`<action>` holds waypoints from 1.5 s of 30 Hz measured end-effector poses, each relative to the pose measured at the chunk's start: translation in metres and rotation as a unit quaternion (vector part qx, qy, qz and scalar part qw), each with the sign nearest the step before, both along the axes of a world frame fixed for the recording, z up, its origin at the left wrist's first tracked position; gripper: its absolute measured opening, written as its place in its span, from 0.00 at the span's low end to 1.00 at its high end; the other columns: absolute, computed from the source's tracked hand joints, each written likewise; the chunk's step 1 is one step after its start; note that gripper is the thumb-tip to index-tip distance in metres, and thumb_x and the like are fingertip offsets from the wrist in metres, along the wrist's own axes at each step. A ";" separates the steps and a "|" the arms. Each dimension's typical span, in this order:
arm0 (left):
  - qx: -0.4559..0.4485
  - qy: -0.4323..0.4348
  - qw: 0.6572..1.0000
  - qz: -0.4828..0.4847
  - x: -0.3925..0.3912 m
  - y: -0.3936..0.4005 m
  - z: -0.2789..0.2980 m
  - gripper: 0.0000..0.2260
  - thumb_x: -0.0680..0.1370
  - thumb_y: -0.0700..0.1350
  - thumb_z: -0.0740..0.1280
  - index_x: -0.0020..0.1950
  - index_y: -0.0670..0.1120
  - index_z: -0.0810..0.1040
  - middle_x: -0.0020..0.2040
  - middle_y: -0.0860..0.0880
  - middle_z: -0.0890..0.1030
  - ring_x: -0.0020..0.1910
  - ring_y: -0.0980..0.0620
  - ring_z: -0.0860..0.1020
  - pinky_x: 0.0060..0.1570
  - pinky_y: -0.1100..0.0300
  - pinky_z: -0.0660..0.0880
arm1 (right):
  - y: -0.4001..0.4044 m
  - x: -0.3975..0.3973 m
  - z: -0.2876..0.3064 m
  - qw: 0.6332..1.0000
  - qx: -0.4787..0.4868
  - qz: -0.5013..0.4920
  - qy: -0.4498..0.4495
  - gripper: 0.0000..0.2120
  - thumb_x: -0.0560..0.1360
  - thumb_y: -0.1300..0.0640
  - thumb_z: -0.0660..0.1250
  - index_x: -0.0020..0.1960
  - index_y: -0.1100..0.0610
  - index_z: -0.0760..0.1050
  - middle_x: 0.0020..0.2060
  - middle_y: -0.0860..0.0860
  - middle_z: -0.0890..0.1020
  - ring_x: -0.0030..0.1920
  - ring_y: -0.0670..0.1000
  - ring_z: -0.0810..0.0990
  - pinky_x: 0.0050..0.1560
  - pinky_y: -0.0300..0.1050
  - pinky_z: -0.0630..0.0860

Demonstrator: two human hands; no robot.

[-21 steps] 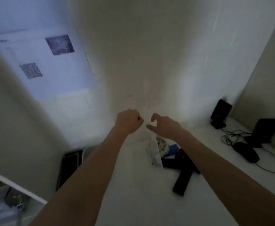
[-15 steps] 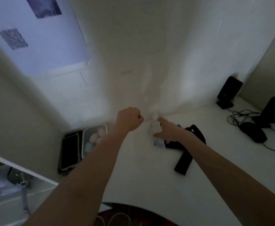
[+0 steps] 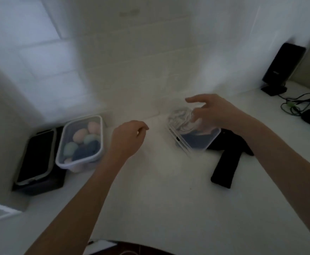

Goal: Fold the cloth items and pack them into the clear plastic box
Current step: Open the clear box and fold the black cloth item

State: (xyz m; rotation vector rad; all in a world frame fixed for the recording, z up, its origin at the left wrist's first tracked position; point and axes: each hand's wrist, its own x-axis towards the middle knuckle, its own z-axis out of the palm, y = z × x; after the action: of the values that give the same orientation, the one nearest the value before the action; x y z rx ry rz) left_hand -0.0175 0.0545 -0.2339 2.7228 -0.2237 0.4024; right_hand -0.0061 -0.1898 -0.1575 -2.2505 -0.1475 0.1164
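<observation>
While the right hand reached with spread fingers over the clear box and the left hand hung loosely curled, holding nothing, the black cloth probably needed folding next.

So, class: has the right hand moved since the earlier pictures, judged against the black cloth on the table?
Yes. The right hand has shifted toward the wall, away from the black cloth, and is now over the clear plastic box.

L hand loosely curled, R hand fingers spread.
</observation>
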 end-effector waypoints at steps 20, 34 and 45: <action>0.042 -0.210 0.973 -0.091 -0.127 -0.001 -0.058 0.12 0.74 0.45 0.62 0.53 0.47 0.80 0.40 0.48 0.82 0.42 0.44 0.80 0.59 0.57 0.63 | -0.017 -0.160 -0.112 0.988 -0.135 -0.049 -0.056 0.23 0.74 0.48 0.66 0.67 0.53 0.69 0.67 0.52 0.73 0.66 0.54 0.71 0.60 0.41 0.66; 0.040 -0.255 0.961 -0.095 -0.142 -0.015 -0.058 0.21 0.73 0.49 0.57 0.65 0.49 0.74 0.42 0.52 0.83 0.40 0.49 0.80 0.44 0.57 0.73 | 0.023 -0.177 -0.059 0.873 0.077 -0.203 -0.437 0.08 0.80 0.61 0.57 0.55 0.61 0.73 0.42 0.52 0.78 0.41 0.47 0.76 0.42 0.35 0.70; -0.333 -0.027 0.931 -0.145 -0.119 0.002 -0.003 0.26 0.75 0.59 0.62 0.71 0.59 0.59 0.57 0.56 0.77 0.34 0.54 0.82 0.34 0.59 0.75 | 0.091 -0.089 -0.019 0.946 0.164 0.022 -0.278 0.05 0.80 0.58 0.57 0.51 0.55 0.71 0.38 0.48 0.79 0.37 0.44 0.80 0.40 0.55 0.82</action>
State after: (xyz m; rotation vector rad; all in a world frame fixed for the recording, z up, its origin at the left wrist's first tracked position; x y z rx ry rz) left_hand -0.1368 0.0569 -0.2368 1.9768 -0.4117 0.3809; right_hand -0.0946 -0.0988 -0.1765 -1.8928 -0.4814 -0.4919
